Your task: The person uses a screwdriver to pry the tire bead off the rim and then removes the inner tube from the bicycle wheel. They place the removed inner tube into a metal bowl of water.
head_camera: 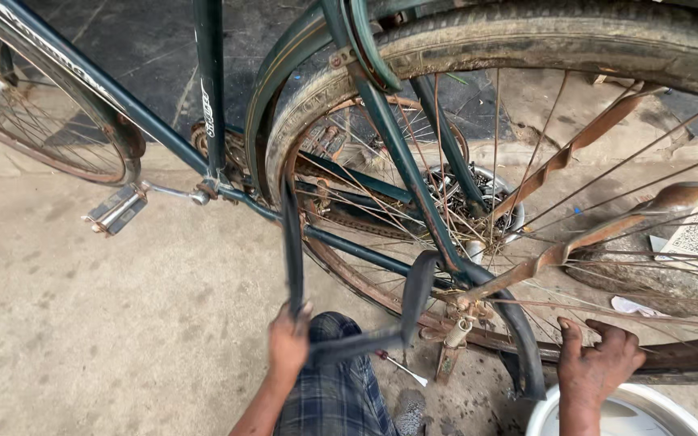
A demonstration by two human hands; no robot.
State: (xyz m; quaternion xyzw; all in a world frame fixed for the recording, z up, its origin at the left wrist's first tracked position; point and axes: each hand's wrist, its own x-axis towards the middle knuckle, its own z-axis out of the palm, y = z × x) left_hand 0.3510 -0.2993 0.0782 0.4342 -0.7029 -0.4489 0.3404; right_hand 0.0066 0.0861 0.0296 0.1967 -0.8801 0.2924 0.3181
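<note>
Fingers (296, 316) of left hand (288, 343) clenched round black inner tube (292, 242), hung loose from rear wheel rim (349, 278) just above. Right hand (599, 359) spread, fingers released, pressed on rim. Tube judged light, limp, stretchy, easily pinched; best gripped mid-loop, clear of spokes (527, 186).

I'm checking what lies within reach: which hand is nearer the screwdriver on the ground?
Left. The left hand grips the black inner tube just left of the screwdriver; the right hand rests on the rusty wheel rim, farther off to its right.
</note>
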